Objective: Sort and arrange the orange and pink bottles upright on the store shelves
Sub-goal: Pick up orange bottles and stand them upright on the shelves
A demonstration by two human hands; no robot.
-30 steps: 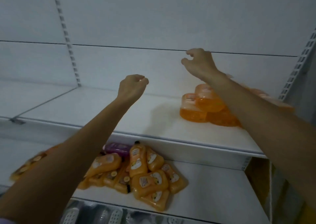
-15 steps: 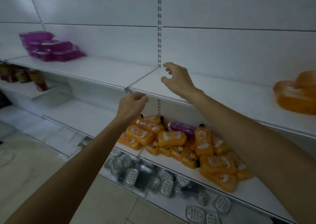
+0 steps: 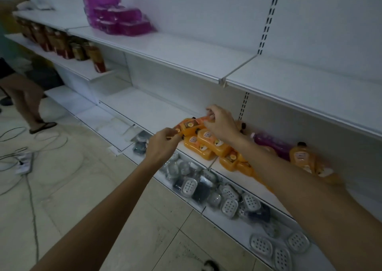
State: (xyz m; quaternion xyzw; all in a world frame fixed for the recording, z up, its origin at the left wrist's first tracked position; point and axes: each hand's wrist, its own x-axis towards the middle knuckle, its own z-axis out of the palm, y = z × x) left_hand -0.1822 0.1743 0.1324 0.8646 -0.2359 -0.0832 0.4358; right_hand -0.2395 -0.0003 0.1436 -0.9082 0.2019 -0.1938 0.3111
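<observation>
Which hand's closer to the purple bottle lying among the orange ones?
Right. The right hand sits just left of the purple bottle, over the orange bottles; the left hand is farther left, at the pile's near end.

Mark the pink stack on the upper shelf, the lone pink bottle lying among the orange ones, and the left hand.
pink stack [image 3: 115, 15]: head view, middle of the pile.
lone pink bottle [image 3: 272, 144]: head view, its body.
left hand [image 3: 163, 146]: head view, back of the hand.
</observation>
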